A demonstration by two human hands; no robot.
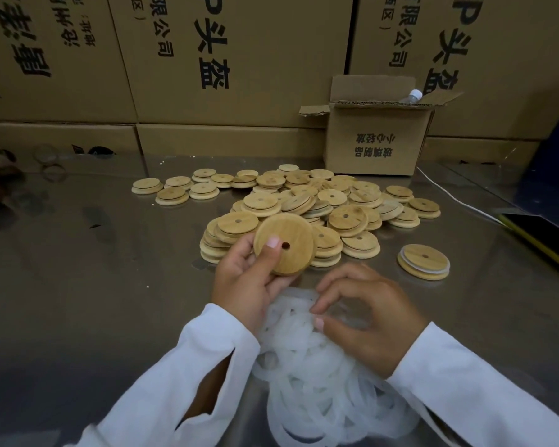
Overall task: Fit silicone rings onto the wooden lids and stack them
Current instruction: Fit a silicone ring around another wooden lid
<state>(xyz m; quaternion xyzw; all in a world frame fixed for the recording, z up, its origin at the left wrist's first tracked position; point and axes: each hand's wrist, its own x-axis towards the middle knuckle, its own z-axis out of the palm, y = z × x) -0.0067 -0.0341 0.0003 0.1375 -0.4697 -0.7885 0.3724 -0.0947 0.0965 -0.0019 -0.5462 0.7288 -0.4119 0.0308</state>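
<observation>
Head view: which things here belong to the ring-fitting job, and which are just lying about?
Job: lid held in left hand; rings, pinched by right hand; lid pile; ringed lids.
Lying about: small box; bottle in it; white cable; big cartons.

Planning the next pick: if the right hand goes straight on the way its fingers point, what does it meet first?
The right hand points left and down, so it would first meet the pile of silicone rings just beneath it. It may already touch them; depth is unclear.
</observation>
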